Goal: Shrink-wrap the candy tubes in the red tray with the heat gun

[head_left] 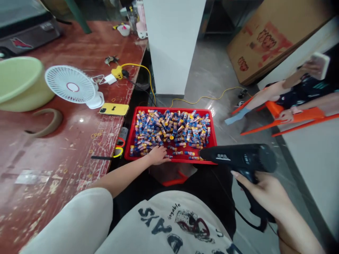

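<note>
My right hand (pixel 267 190) is wrapped round the handle of a black hair dryer (pixel 238 157), whose nozzle points left over the right front corner of a red tray (pixel 214 135). Many small tubes (pixel 172 125) with blue and yellow ends lie jumbled in the tray, thickest at the back and left. A few tubes lie apart near its front edge, where the red bottom shows. My left hand (pixel 159 155) rests over the tray's front rim with fingers stretched towards these tubes; its fingertips are partly hard to make out. The tray sits just in front of my lap.
On the red table (pixel 66 141) to the left are a white fan (pixel 71 86), a yellow phone (pixel 113 109), a brown tape ring (pixel 49 123), scissors (pixel 118 152) and a green basin (pixel 21 83). A white pillar (pixel 173 46) stands behind the tray. A seated person (pixel 288 88) is at right.
</note>
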A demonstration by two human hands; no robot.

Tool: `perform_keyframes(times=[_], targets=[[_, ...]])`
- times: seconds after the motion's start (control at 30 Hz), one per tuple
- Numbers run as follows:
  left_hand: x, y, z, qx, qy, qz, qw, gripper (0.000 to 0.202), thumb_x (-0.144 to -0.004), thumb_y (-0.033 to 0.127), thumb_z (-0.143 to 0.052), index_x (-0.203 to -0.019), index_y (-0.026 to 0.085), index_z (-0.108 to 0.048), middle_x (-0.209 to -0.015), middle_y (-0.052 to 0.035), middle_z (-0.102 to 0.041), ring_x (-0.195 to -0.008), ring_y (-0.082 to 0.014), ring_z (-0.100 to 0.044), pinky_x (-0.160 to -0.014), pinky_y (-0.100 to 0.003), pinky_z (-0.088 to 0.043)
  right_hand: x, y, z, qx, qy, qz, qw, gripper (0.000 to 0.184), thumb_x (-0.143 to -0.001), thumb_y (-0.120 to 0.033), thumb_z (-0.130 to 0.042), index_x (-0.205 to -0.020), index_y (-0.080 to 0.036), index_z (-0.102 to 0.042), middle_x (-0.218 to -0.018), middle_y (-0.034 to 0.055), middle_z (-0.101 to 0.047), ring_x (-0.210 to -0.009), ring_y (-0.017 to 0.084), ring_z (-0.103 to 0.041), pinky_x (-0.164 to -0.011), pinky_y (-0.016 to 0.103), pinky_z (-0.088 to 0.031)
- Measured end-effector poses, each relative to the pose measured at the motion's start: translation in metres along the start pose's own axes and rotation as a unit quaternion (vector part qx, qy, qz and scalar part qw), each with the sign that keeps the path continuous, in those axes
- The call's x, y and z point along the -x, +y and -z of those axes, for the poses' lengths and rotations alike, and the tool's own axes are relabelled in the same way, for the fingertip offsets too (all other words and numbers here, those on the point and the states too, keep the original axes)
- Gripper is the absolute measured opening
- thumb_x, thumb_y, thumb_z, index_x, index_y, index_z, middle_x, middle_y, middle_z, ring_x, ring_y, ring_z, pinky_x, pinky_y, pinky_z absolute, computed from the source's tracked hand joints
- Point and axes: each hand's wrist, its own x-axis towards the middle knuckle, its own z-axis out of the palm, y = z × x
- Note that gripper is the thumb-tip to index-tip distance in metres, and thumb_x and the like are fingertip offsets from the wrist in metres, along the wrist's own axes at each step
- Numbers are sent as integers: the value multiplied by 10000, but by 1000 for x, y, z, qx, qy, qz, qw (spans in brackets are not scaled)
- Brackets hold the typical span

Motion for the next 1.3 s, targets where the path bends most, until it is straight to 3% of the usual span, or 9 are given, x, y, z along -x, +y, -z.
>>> perform_keyframes(times=[0.1,0.2,0.3,0.43,0.63,0.77,0.9,1.13,1.3], targets=[[26,12,14,39,72,11,997,237,-575,197,-859,-707,242,-666,-1041,-99,-688,-1270,-299,-483,-1189,-389,-179,-17,-27,-23,-25,-86,13,996,501,-748,-661,-612,-586,-194,-527,-453,-26,-465,-415,126,-422,-398,260,-308],[54,22,27,94,161,36,982,232,-655,233,-811,-859,262,-703,-1065,-78,-689,-1154,-272,-559,-1121,-338,-319,-33,-60,-44,-89,-134,74,984,466,-783,-625,-593,-735,-162,-615,-567,18,-604,-500,165,-531,-481,280,-399],[83,22,40,45,291,59,954,152,-727,297,-752,-813,254,-634,-838,-30,-655,-827,-202,-605,-854,-264,-463,-47,-87,-57,-119,-136,140,974,451,-812,-556,-601,-981,-145,-677,-828,76,-729,-720,235,-665,-639,318,-502],[120,17,48,-109,422,62,898,311,-800,379,-647,-641,239,-420,-573,49,-425,-506,-115,-385,-567,-232,-344,-60,-104,-59,-93,-120,180,972,498,-809,-539,-621,-1139,-169,-663,-1088,100,-723,-1018,320,-666,-843,392,-524],[156,18,52,-253,438,38,862,515,-880,409,-505,-508,213,-207,-465,47,-268,-442,-96,-264,-519,-262,-282,-62,-116,-58,-113,-161,209,958,499,-806,-537,-626,-1157,-184,-662,-1194,96,-689,-1111,320,-629,-939,428,-496],[162,19,60,-268,437,26,858,512,-895,405,-483,-515,218,-196,-459,43,-288,-436,-95,-286,-507,-265,-283,-70,-136,-60,-115,-85,219,965,459,-814,-527,-607,-1098,-174,-680,-1061,107,-726,-999,315,-665,-857,416,-512],[165,19,73,-270,448,18,852,381,-903,377,-437,-572,235,-312,-510,30,-389,-468,-116,-390,-535,-259,-348,-97,-143,-42,-65,30,215,974,471,-811,-582,-579,-1040,-183,-679,-1025,132,-719,-948,336,-664,-765,407,-501],[170,7,90,-288,464,-2,838,163,-905,336,-428,-808,237,-513,-737,-30,-636,-702,-187,-635,-703,-290,-499,-137,-101,16,37,82,111,990,485,-753,-711,-578,-805,-229,-600,-604,59,-639,-576,260,-604,-528,352,-412],[166,2,92,-328,431,-38,840,150,-895,346,-507,-849,224,-580,-798,-49,-677,-751,-205,-661,-726,-311,-511,-138,-61,36,80,93,47,991,483,-736,-722,-568,-818,-247,-586,-659,73,-651,-588,267,-600,-544,372,-422]])
